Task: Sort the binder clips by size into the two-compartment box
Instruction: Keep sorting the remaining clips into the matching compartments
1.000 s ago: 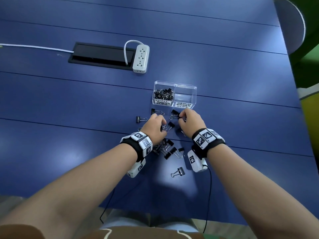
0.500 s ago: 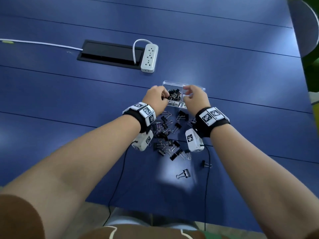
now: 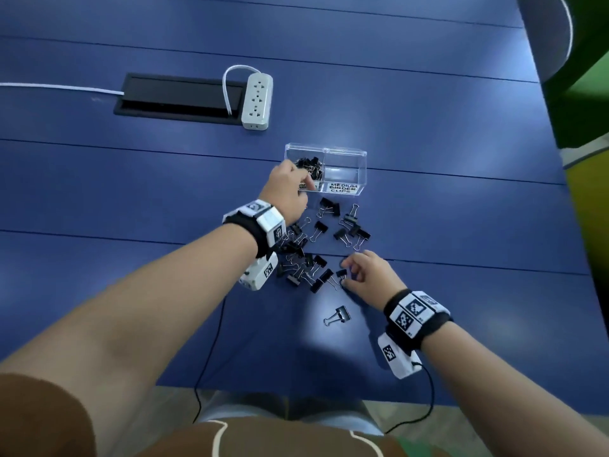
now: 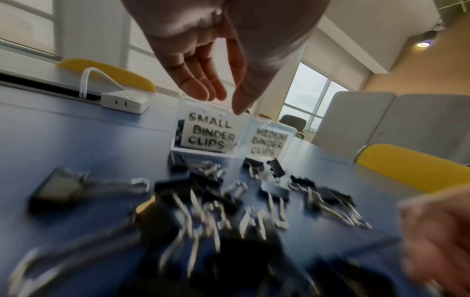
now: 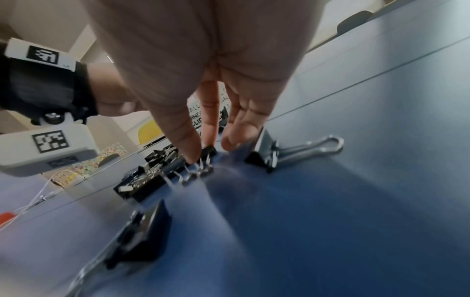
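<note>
A clear two-compartment box point(image 3: 360, 154) stands on the blue table. Its left compartment, labelled SMALL BINDER CLIPS point(image 4: 209, 133), holds several small black clips point(image 3: 310, 166). In the right compartment, labelled medium, I see no clips. My left hand point(image 3: 305, 183) hovers at the small compartment's front wall, and its fingers point(image 4: 203, 88) are straight and hold nothing. A pile of black binder clips point(image 3: 306, 258) lies in front of the box. At the pile's near right edge my right hand point(image 3: 346, 275) pinches a small black clip point(image 5: 209, 151) between thumb and forefinger.
A larger clip point(image 3: 337, 315) lies alone nearest me, and another point(image 5: 292, 152) sits just right of my right hand. A white power strip point(image 3: 257, 101) and a black cable hatch point(image 3: 178, 95) lie far left. The table's near edge runs under my forearms.
Half a second ago both hands were over the box. Since then my right hand has come back down to the pile and taken a small clip. My left hand stays at the small compartment.
</note>
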Tool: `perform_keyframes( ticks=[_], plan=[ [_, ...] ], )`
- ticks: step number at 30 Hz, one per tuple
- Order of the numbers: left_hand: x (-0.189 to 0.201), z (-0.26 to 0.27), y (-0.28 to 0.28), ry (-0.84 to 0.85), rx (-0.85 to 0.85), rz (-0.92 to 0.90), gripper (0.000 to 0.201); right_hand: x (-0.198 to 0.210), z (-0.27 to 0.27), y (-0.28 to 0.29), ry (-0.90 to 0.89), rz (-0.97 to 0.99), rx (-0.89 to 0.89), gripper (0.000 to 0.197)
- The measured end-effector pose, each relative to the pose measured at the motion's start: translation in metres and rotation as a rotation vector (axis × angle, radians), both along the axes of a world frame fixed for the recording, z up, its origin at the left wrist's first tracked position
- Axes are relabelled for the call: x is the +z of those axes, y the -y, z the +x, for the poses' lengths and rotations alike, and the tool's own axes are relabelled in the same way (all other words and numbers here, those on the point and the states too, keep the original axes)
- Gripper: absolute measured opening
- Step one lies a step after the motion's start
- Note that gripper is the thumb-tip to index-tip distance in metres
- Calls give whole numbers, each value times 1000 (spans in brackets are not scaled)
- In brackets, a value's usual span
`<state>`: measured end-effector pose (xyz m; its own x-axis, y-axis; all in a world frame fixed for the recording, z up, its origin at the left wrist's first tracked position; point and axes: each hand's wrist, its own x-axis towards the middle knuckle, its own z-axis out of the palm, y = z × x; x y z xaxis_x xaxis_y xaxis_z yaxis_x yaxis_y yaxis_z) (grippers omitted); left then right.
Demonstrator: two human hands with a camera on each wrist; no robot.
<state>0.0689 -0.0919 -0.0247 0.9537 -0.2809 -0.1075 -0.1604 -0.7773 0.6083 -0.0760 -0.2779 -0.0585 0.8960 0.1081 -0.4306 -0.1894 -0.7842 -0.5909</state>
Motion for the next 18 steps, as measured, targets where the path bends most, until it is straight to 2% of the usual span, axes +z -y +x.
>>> perform_keyframes(
  ticks=[2, 5, 8, 13, 18],
  plan=[
    [-7, -22, -4, -74, -48, 4, 16, -6, -1, -6, 3, -17, -15, 22],
    [-18, -47, -12, -161, -124, 58, 11, -10, 5, -13, 29, -34, -49, 14],
    [-29, -63, -20, -238, -151, 100, 14, -8, 11, -14, 51, -58, -106, 11],
    [-37, -75, -31, -218, -158, 125, 26, -4, 20, -15, 44, -37, -164, 11],
    [-34, -75, -39, -180, -84, 57, 23, -4, 21, -18, 68, 23, -157, 9]
  ],
)
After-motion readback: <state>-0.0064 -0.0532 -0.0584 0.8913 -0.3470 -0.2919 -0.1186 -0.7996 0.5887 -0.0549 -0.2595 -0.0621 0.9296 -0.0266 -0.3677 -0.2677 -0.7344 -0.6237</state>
